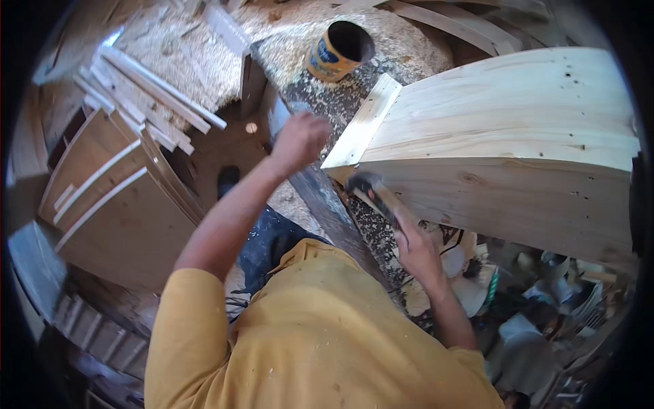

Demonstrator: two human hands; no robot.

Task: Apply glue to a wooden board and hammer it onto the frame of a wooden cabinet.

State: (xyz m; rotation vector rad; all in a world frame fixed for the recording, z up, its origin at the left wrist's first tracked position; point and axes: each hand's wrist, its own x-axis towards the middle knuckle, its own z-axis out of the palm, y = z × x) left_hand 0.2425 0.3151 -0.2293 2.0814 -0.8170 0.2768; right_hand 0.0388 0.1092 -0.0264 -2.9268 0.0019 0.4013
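Note:
My right hand (417, 251) is wrapped round the wooden handle of a hammer (385, 203). The dark hammer head, slightly blurred, is close to the lower left corner of a large pale wooden box-like piece (490, 116) with a curved top. Across the left end of that piece lies a narrow pine strip (371, 117), dotted with small dark marks. My left hand (301, 142) is raised above the bench edge, left of the strip and apart from it. Its fingers are curled closed, and whatever they may hold is hidden.
A yellow can (334, 54) stands on the sawdust-covered workbench (320, 194). To the left are loose wood strips (146, 95) and curved plywood panels (129, 225). Curved boards (449, 24) lie at the back. Clutter and offcuts (538, 300) sit beneath the large piece at right.

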